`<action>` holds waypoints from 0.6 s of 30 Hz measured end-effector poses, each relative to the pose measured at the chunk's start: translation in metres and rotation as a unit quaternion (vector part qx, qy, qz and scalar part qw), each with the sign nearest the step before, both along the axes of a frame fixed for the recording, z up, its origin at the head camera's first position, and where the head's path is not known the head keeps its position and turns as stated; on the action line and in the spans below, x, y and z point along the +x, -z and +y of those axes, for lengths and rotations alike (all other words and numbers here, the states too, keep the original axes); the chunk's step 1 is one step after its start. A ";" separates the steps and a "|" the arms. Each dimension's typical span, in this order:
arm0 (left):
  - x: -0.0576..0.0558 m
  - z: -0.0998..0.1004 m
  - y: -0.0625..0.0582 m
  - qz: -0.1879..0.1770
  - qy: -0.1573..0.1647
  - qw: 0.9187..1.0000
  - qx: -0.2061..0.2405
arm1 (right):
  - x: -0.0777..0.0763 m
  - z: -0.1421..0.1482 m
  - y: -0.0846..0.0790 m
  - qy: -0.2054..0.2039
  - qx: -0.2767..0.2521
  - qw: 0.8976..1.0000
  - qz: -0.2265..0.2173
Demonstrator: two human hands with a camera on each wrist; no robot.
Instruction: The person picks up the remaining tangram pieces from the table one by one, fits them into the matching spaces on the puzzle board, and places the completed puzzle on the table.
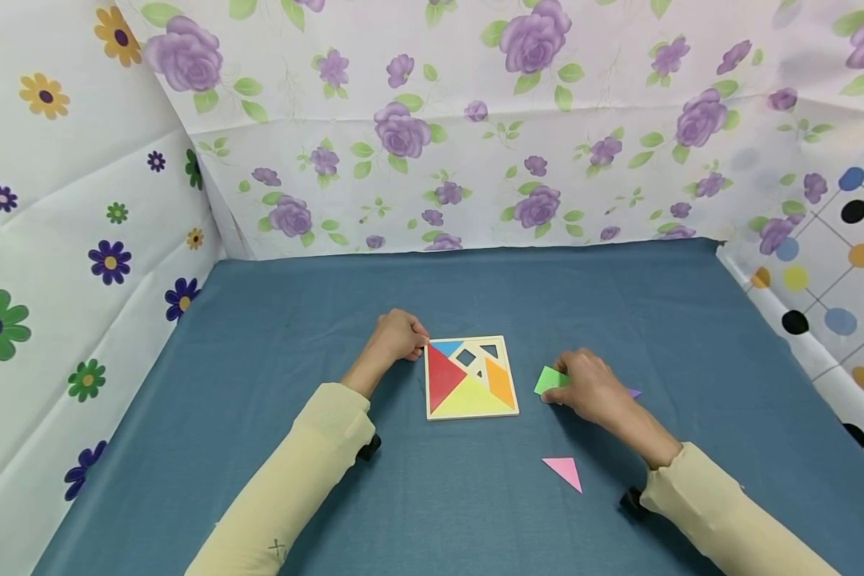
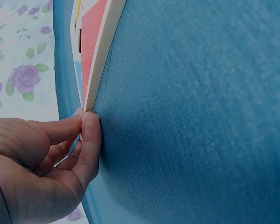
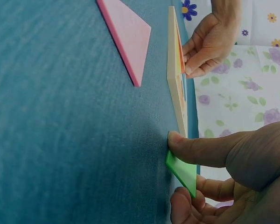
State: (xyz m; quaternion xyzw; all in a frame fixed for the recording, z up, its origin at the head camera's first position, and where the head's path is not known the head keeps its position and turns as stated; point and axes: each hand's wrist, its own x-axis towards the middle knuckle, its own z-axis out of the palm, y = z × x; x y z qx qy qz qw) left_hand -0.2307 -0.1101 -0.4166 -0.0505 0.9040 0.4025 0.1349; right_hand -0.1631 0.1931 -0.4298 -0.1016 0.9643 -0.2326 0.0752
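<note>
A square wooden tangram tray [image 1: 473, 417] lies on the cloth with red, yellow, orange and blue pieces set in it, and several bare gaps show near its top right. At its upper left corner my left hand [image 1: 398, 334] pinches the frame between thumb and fingers. To the right of the tray, my right hand [image 1: 587, 384] grips a green tangram piece [image 1: 549, 379] by its edges, thumb on one side and fingers on the other. In the right wrist view the green piece [image 3: 184, 172] is tilted just off or against the cloth; I cannot tell which.
A pink triangle [image 1: 565, 472] lies on the blue cloth [image 1: 432, 512] below the right hand. The tip of a purple piece [image 1: 634, 393] shows behind that hand, mostly hidden. Flowered sheets [image 1: 461, 176] stand up behind the table.
</note>
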 end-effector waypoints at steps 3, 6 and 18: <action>0.001 0.000 0.000 0.001 0.001 1.000 0.005 | 0.002 -0.001 0.000 -0.002 -0.012 1.000 0.003; 0.000 0.000 0.000 0.000 0.000 1.000 0.002 | 0.003 -0.003 -0.001 -0.009 -0.023 1.000 0.004; 0.000 0.000 -0.001 -0.002 -0.003 1.000 0.000 | 0.009 -0.002 -0.002 -0.028 -0.029 0.999 0.010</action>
